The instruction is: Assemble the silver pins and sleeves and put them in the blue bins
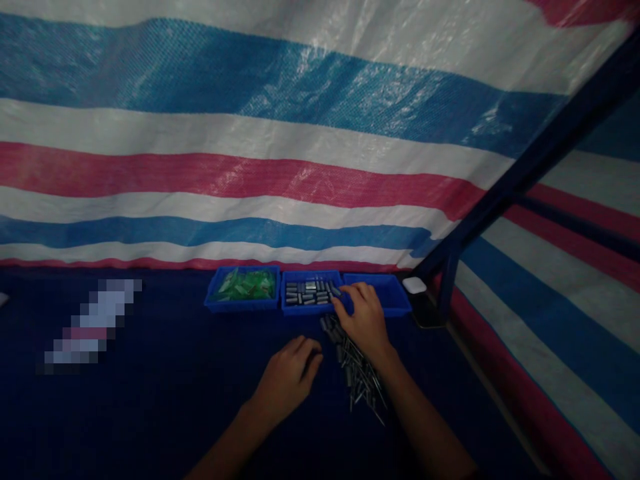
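My right hand [364, 320] reaches over the right edge of the middle blue bin [313, 309]. Its thumb and index finger close around a small grey metal cylinder [336, 291], tilted at the bin's rim. Inside that bin lie several short grey cylinders [307, 297] in rough rows. Under my right wrist spreads a loose pile of thin shiny metal pins [364, 383], with darker grey cylinders [340, 335] along its left side; my forearm covers part of it. My left hand [290, 373] hovers left of the pile, fingers loosely curled, thumb apart, nothing visible between them.
A blue bin on the left [243, 307] holds green plastic pieces [247, 285]. Another blue bin [395, 293] stands at right, partly behind my hand. Beyond it are a white rounded object [414, 285] and a dark flat one [427, 317]. A blue metal frame [480, 207] slants at right before striped sheeting.
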A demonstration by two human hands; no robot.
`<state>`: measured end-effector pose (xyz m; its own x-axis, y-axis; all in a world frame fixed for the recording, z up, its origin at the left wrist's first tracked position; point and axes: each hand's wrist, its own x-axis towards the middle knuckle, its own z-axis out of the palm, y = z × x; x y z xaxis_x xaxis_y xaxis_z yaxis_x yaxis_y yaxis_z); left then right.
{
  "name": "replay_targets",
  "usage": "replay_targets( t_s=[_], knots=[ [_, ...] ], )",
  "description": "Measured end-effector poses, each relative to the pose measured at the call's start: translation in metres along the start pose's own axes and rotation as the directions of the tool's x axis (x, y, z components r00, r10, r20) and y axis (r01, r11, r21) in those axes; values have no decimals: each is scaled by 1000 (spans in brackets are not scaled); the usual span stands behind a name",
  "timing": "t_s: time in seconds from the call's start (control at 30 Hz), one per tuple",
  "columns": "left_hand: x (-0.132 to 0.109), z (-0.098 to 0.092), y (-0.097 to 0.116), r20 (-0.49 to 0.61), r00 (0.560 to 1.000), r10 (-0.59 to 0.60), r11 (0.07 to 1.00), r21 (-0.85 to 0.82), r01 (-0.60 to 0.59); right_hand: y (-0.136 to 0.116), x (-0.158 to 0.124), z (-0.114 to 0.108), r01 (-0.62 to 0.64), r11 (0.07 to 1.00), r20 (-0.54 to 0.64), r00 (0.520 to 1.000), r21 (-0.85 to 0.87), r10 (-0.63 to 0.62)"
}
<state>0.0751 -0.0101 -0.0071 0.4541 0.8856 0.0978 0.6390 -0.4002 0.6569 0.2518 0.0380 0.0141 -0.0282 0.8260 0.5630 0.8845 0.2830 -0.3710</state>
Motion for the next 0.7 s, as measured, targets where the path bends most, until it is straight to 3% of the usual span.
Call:
replay_targets(
  t_s=[0.13, 0.33, 0.5, 0.7],
  knots=[
    [9, 13, -3, -28, 999, 33, 981, 195, -27, 7, -11, 1, -50, 999, -59, 997, -21, 49],
    [21, 18, -3, -2, 997, -79, 926, 371, 75, -4, -39, -1, 0, 994, -38, 999, 114, 4],
    [22, 14, -5, -57, 987, -147, 923, 351, 158, -22, -41, 4, 53, 971, 14, 998, 231, -58],
    [20, 8, -11, -72, 991, -110, 970, 210, 123, -29, -45, 8, 98, 959, 132, 982, 266, -137]
  ],
)
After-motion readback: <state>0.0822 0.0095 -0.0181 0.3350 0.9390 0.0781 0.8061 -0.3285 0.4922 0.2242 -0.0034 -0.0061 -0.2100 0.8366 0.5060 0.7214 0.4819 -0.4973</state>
